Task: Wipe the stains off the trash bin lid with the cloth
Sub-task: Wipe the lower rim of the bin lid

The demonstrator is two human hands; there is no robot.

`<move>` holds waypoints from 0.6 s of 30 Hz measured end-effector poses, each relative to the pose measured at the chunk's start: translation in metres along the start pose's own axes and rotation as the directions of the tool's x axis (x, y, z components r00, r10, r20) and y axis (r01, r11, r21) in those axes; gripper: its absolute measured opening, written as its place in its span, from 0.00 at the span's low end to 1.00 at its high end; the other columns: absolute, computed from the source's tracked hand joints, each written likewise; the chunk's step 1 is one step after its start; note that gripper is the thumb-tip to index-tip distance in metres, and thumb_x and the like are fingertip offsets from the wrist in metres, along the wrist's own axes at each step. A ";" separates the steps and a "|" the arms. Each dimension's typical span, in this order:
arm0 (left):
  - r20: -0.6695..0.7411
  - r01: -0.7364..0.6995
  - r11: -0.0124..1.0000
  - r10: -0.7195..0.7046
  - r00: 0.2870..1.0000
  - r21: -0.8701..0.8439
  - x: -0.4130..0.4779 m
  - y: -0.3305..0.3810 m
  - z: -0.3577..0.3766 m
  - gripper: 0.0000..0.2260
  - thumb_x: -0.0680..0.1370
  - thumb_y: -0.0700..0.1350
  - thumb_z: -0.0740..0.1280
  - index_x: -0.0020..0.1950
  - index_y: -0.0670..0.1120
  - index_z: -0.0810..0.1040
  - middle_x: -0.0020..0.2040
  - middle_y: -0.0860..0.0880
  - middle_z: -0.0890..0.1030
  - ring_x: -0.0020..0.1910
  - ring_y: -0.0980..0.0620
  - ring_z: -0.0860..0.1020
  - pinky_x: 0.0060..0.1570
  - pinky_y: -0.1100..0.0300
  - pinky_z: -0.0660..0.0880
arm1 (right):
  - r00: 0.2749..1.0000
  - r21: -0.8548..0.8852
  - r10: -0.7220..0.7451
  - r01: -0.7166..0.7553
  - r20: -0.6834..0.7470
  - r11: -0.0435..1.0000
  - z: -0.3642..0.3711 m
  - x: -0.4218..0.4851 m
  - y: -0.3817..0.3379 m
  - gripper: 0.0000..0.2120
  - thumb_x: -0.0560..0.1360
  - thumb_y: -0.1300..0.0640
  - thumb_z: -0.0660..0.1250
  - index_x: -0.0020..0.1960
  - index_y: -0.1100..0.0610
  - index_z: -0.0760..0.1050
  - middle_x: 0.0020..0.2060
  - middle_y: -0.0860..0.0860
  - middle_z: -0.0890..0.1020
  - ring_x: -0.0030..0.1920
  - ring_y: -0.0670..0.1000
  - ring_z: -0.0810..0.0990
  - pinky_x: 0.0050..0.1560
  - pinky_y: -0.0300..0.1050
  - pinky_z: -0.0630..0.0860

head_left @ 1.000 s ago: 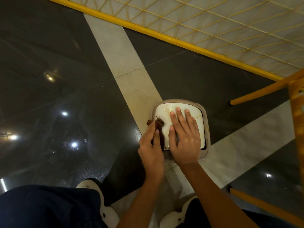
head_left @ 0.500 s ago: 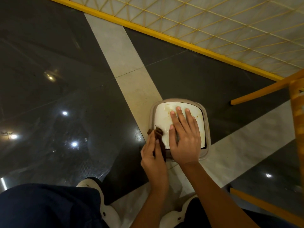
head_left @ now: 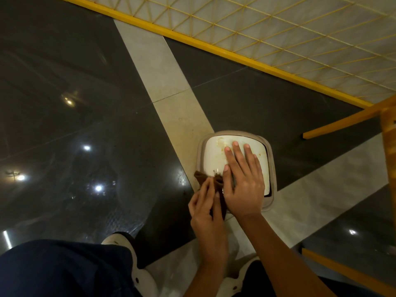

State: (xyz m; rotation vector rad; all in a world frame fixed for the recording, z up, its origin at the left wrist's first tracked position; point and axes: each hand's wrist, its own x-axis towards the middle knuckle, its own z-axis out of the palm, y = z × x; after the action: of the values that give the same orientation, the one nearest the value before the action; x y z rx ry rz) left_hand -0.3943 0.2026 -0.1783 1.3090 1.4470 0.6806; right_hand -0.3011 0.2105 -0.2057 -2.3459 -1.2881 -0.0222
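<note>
While the right hand lay flat on the white trash bin lid, fingers straight and spread, pressing it down, the left hand pinched a bunched brown cloth at the lid's near-left corner. The left fingers were curled round the cloth, and a fold of it lay between the two hands.

Key relation: the yellowish-brown stains sat on the far-left part of the lid, ahead of the cloth, away from the person and just left of the right fingertips. A few more showed near the far-right edge. The left hand was nearer the smears and had the cloth, so the next stroke likely needed to run forward along the lid's left side. The right hand would probably have to shift to free the area it covered. Wiping looked part done at best.

The bin stood on the floor, dark glossy tile crossed by pale stone strips, with lights reflected in it. A yellow lattice panel stood beyond and yellow wooden furniture legs at right. White shoes and dark trousers showed at the bottom.
</note>
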 end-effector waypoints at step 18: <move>-0.027 0.245 0.954 -0.254 0.967 -0.175 0.048 -0.003 0.009 0.14 0.78 0.42 0.63 0.63 0.48 0.75 0.60 0.48 0.79 0.59 0.53 0.76 0.62 0.55 0.72 | 1.000 0.012 0.002 -0.002 -0.003 1.000 -0.001 0.000 -0.001 0.23 0.81 0.49 0.46 0.70 0.55 0.67 0.70 0.52 0.68 0.73 0.54 0.61 0.69 0.59 0.63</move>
State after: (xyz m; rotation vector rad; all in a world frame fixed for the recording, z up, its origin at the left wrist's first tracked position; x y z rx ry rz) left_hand -0.3817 0.2449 -0.1984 0.9632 1.5268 0.6556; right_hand -0.3015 0.2109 -0.2042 -2.3360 -1.2807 -0.0167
